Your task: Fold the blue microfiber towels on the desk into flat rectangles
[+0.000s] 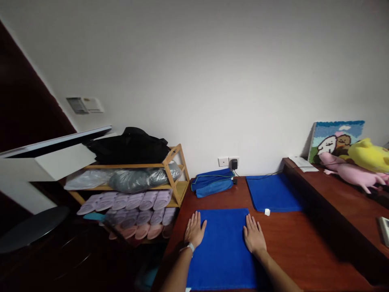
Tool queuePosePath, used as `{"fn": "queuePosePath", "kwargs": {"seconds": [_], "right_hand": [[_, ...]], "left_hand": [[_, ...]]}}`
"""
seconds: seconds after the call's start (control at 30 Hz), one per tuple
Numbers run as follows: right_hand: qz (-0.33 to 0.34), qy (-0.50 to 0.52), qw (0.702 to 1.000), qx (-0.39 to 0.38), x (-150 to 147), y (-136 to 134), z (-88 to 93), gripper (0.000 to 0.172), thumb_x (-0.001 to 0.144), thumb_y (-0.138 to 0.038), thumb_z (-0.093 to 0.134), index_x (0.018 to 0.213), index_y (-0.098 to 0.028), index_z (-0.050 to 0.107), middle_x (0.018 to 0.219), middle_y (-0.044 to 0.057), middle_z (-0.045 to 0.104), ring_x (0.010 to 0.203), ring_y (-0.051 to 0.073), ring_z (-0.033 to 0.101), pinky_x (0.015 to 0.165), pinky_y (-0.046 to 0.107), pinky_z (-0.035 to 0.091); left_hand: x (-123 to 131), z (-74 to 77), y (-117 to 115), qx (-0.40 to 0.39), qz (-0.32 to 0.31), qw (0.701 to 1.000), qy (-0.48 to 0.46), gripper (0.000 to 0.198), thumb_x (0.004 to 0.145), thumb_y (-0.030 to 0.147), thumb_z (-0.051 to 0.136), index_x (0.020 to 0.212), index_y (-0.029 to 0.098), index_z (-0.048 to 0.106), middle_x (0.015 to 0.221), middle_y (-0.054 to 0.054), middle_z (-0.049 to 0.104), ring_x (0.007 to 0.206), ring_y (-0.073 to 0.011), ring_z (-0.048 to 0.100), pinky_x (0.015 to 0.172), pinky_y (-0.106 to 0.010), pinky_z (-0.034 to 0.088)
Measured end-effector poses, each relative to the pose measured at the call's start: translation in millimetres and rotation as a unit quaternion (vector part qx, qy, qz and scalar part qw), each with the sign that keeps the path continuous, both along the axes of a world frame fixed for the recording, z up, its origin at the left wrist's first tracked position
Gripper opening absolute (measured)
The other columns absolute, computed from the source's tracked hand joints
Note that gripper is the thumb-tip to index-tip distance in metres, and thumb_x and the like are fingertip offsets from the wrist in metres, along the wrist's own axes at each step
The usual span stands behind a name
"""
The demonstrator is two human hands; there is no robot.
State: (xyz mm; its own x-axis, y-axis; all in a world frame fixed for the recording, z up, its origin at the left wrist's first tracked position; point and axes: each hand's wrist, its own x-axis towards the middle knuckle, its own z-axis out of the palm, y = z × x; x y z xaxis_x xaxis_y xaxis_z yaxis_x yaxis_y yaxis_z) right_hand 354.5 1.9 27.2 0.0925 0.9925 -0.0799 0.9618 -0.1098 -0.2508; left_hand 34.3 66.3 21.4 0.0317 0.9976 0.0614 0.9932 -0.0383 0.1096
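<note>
A blue towel (223, 251) lies spread flat on the reddish-brown wooden table in front of me. My left hand (195, 230) rests flat on its left edge, fingers stretched forward and thumb apart, with a watch on the wrist. At the opposite edge, my right hand (254, 234) also lies palm down with its fingers extended. Neither hand grips anything. Behind and to the right sits a flat blue towel stack (273, 192) with a white tag (267, 212) at its front edge. Toward the wall is a loosely folded blue cloth (212, 182) with a greenish edge.
A wooden rack (176, 178) on the left carries several slippers (133, 200) and a black bag (130, 148). A black plug (234, 164) with a cable is in the wall socket. The raised ledge on the right holds a pink plush toy (349, 170) and a yellow plush toy (369, 156).
</note>
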Motion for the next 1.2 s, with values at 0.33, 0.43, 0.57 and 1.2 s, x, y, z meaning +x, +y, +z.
{"fn": "queuePosePath", "kwargs": {"seconds": [0.33, 0.43, 0.57, 1.2], "right_hand": [[0.001, 0.018, 1.0, 0.002, 1, -2, 5.5, 0.066, 0.102, -0.038, 0.014, 0.162, -0.01, 0.017, 0.171, 0.004, 0.015, 0.158, 0.02, 0.009, 0.128, 0.04, 0.004], [0.017, 0.016, 1.0, 0.005, 3, -4, 5.8, 0.066, 0.102, -0.036, 0.018, 0.162, -0.011, 0.019, 0.171, 0.007, 0.015, 0.159, 0.021, 0.009, 0.128, 0.041, 0.004], [0.019, -0.007, 1.0, 0.006, 3, -5, 3.7, 0.065, 0.102, -0.036, 0.016, 0.163, -0.012, 0.018, 0.171, 0.005, 0.016, 0.158, 0.021, 0.01, 0.128, 0.041, 0.005], [-0.003, -0.023, 1.0, 0.011, 2, -3, -11.0, 0.068, 0.102, -0.041, 0.012, 0.163, -0.011, 0.017, 0.171, 0.004, 0.017, 0.158, 0.019, 0.012, 0.127, 0.04, 0.007]], "left_hand": [[126, 3.4, -32, 0.078, -0.179, 0.98, -0.038, 0.067, 0.106, 0.051, 0.019, 0.163, 0.016, 0.023, 0.168, -0.009, 0.029, 0.156, -0.0236, 0.022, 0.128, -0.046, 0.022], [182, -7.8, -56, 0.032, -0.229, 0.971, -0.063, 0.064, 0.107, 0.047, 0.014, 0.163, 0.018, 0.02, 0.169, -0.006, 0.026, 0.157, -0.0199, 0.02, 0.129, -0.043, 0.022], [174, -9.3, -67, 0.018, -0.203, 0.977, -0.065, 0.066, 0.106, 0.05, 0.013, 0.163, 0.019, 0.021, 0.169, -0.006, 0.026, 0.157, -0.0208, 0.02, 0.129, -0.045, 0.021], [6, -1.8, -78, 0.051, -0.033, 0.998, -0.02, 0.072, 0.105, 0.058, 0.021, 0.162, 0.015, 0.027, 0.167, -0.012, 0.029, 0.155, -0.0261, 0.024, 0.126, -0.048, 0.027]]}}
